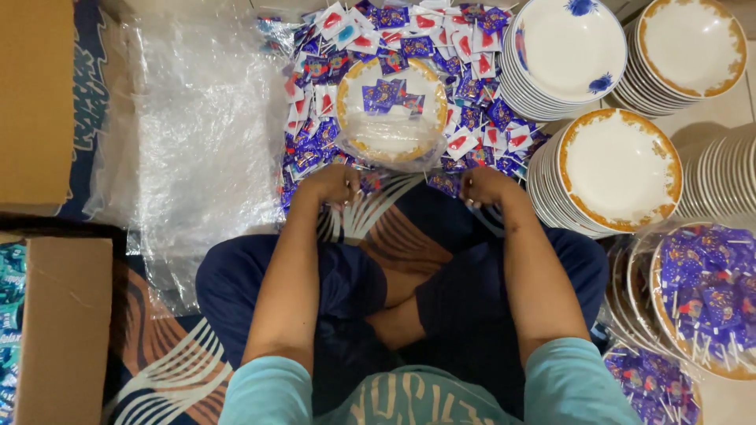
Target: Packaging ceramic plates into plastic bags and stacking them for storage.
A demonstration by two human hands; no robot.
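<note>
I sit cross-legged on the floor. A gold-rimmed plate (391, 110) inside a clear plastic bag holds several small blue sachets and lies on a heap of blue and white sachets (472, 79). My left hand (335, 185) grips the bag's near edge on the left; my right hand (482, 187) grips it on the right. Both hands are closed on the plastic just below the plate.
Stacks of blue-flowered plates (563, 55) and gold-rimmed plates (618, 169) stand at the right. Bagged plates filled with sachets (705, 295) are stacked at lower right. Clear plastic bags (197, 134) lie at left. Cardboard boxes (35, 102) stand at far left.
</note>
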